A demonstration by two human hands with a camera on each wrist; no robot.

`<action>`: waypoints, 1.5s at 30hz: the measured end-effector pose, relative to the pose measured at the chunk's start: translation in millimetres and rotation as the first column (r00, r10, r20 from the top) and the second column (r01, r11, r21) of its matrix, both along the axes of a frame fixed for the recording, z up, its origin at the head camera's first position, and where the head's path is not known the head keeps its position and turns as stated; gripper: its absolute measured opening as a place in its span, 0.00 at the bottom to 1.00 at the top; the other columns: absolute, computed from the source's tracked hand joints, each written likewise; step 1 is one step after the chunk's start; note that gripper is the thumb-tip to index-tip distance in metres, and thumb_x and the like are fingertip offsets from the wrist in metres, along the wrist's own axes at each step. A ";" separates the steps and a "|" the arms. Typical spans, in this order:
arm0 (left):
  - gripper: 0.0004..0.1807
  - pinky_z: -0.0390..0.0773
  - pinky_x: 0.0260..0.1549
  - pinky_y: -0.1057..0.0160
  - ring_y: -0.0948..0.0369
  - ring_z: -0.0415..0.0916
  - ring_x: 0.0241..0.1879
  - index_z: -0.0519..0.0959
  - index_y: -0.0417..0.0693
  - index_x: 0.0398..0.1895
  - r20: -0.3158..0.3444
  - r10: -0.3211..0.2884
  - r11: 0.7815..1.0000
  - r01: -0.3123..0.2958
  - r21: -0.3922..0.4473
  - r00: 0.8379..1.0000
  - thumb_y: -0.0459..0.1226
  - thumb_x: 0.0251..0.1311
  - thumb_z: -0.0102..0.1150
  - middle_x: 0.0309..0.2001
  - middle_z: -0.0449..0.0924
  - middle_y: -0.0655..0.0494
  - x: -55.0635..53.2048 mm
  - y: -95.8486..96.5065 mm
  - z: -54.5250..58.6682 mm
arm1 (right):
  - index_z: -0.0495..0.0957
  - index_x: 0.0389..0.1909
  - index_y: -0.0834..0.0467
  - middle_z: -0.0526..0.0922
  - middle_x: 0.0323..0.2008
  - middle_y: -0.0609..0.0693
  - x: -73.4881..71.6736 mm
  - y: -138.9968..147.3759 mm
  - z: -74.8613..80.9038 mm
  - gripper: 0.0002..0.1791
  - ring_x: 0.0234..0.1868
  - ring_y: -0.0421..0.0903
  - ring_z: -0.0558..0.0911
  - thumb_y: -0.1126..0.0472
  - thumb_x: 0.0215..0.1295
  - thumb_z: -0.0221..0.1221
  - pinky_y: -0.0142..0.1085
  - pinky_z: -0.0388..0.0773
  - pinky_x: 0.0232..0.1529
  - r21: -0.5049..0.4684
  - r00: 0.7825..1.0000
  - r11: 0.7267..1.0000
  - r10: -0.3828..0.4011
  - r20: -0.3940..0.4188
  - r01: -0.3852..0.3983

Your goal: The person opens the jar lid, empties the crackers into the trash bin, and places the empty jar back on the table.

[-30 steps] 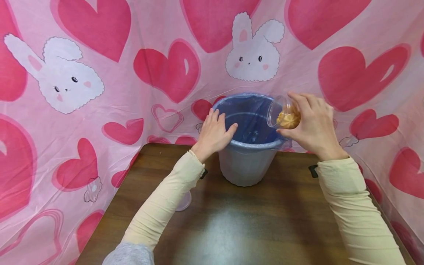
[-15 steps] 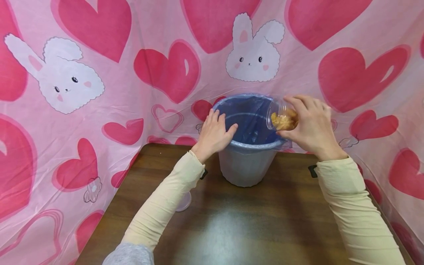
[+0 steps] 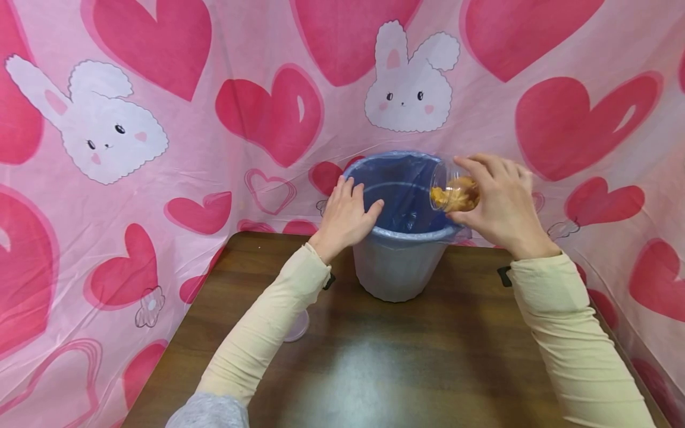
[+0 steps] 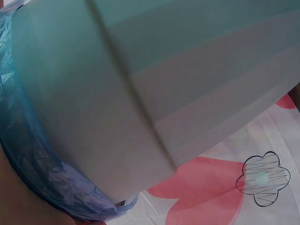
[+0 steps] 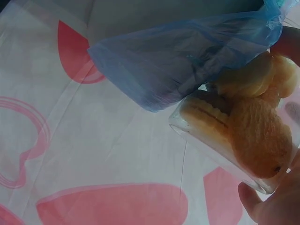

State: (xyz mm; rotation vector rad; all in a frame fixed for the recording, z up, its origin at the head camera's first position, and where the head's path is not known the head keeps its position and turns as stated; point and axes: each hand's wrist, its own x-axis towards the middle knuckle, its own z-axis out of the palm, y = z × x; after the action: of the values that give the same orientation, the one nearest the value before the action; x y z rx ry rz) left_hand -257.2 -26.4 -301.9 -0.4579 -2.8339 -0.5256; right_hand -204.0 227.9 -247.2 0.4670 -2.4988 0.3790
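A light grey waste bin (image 3: pixel 398 270), lined with a blue plastic bag (image 3: pixel 393 205), stands upright at the table's far edge. My left hand (image 3: pixel 346 214) rests on its left rim, fingers extended. At the right rim, my right hand (image 3: pixel 503 205) grips a clear plastic jar (image 3: pixel 446 172), tipped so its mouth faces left over the bin opening. Golden-brown baked pieces, like cookies or small pastries (image 5: pixel 258 136), lie inside, some right at the mouth. In the right wrist view the bag's loose edge (image 5: pixel 168 65) hangs beside the jar.
A round translucent lid (image 3: pixel 298 327) lies on the brown wooden table (image 3: pixel 407 362), partly behind the left forearm. Black clips (image 3: pixel 505 276) sit at the far table edge. A pink cloth (image 3: pixel 342 137) with hearts and rabbits hangs behind the bin.
My right hand has moved slightly left and tipped the jar further. The baked pieces have slid toward its mouth. My left hand stays on the rim.
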 end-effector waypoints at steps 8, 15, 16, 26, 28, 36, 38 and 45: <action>0.38 0.42 0.67 0.54 0.49 0.38 0.69 0.59 0.41 0.64 -0.004 0.002 1.000 -0.002 0.004 1.000 0.60 0.59 0.35 0.67 0.52 0.44 0.2 -0.5 -0.1 | 0.64 0.61 0.50 0.67 0.57 0.56 -1.9 -0.7 -0.6 0.50 0.57 0.57 0.63 0.54 0.30 0.74 0.57 0.52 0.54 0.035 0.999 0.999 0.021 -0.024 -0.020; 0.38 0.42 0.67 0.55 0.49 0.38 0.69 0.59 0.41 0.64 -0.009 0.005 1.000 -0.005 -0.002 1.000 0.60 0.59 0.35 0.67 0.52 0.44 0.7 0.2 0.2 | 0.64 0.62 0.48 0.67 0.57 0.56 -1.8 -1.2 -0.5 0.50 0.57 0.57 0.63 0.55 0.29 0.74 0.58 0.50 0.56 0.062 0.999 0.998 0.029 -0.039 -0.026; 0.38 0.42 0.67 0.55 0.49 0.38 0.69 0.59 0.41 0.64 -0.009 0.006 1.000 -0.006 -0.003 1.000 0.60 0.59 0.35 0.67 0.52 0.44 0.6 0.2 0.1 | 0.64 0.62 0.48 0.67 0.57 0.56 -1.8 -1.3 -0.5 0.50 0.57 0.57 0.63 0.55 0.29 0.74 0.58 0.49 0.57 0.065 0.999 0.998 0.029 -0.042 -0.027; 0.38 0.42 0.67 0.55 0.49 0.38 0.69 0.59 0.42 0.64 -0.006 0.005 1.000 -0.005 0.001 1.000 0.60 0.59 0.35 0.67 0.52 0.44 0.5 0.3 0.6 | 0.64 0.62 0.47 0.66 0.58 0.56 -1.4 -0.9 0.0 0.50 0.57 0.58 0.63 0.56 0.29 0.74 0.58 0.48 0.58 0.095 0.998 0.995 0.028 -0.050 -0.023; 0.38 0.43 0.67 0.54 0.49 0.38 0.69 0.59 0.42 0.63 -0.008 0.004 1.000 -0.004 0.002 1.000 0.60 0.59 0.35 0.67 0.52 0.44 0.5 0.2 0.6 | 0.64 0.62 0.48 0.66 0.58 0.56 -1.3 -0.7 0.1 0.50 0.57 0.58 0.63 0.57 0.29 0.74 0.58 0.48 0.58 0.099 0.998 0.995 0.027 -0.051 -0.022; 0.38 0.43 0.66 0.54 0.49 0.38 0.69 0.59 0.42 0.64 -0.003 0.003 1.000 -0.003 0.005 1.000 0.60 0.59 0.35 0.67 0.52 0.44 1.1 -0.4 0.2 | 0.64 0.62 0.47 0.66 0.58 0.57 -1.0 -0.1 0.0 0.50 0.57 0.58 0.62 0.58 0.28 0.74 0.58 0.47 0.59 0.106 0.998 0.994 0.024 -0.054 -0.018; 0.38 0.43 0.66 0.54 0.49 0.38 0.69 0.59 0.42 0.64 0.001 0.002 1.000 -0.002 0.006 1.000 0.60 0.59 0.35 0.67 0.52 0.44 0.9 -0.4 0.2 | 0.64 0.62 0.47 0.66 0.58 0.57 -1.0 0.5 -0.1 0.50 0.57 0.58 0.62 0.58 0.28 0.74 0.58 0.47 0.58 0.109 0.998 0.994 0.022 -0.054 -0.016; 0.38 0.44 0.66 0.54 0.49 0.38 0.69 0.59 0.42 0.64 -0.005 0.001 1.000 -0.001 0.002 1.000 0.60 0.59 0.35 0.67 0.52 0.44 1.1 -0.3 1.0 | 0.65 0.61 0.48 0.66 0.58 0.56 -1.4 2.1 -0.9 0.50 0.57 0.58 0.62 0.58 0.28 0.74 0.58 0.47 0.58 0.114 0.997 0.993 0.026 -0.068 -0.018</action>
State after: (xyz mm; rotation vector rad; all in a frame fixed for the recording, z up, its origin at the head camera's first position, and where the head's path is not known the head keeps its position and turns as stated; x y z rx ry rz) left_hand -256.1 -26.7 -300.9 -0.4561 -2.8290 -0.5256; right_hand -205.4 230.0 -248.1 0.5443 -2.4576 0.2267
